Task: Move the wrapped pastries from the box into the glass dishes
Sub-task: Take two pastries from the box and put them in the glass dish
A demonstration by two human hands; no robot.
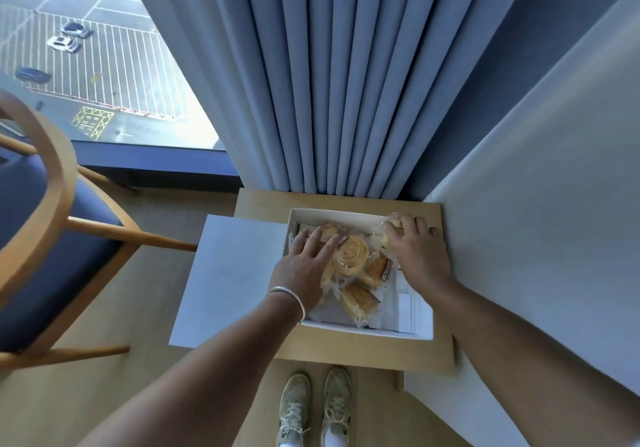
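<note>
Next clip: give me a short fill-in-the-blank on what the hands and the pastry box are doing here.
1. The white box sits on a small ______ table.
2. The right hand closes on a wrapped pastry at the box's far ______ corner.
3. The left hand lies ______ on the pastries.
4. A silver ______ circles the left wrist.

Missing words: wooden; right; flat; bracelet

Your bare arms, a bracelet, pale sneakers

Your forearms are sleeveless; a thin silver bangle [290,297] circles your left wrist, and your off-white lace-up sneakers [317,408] show white socks at the ankles.
</note>
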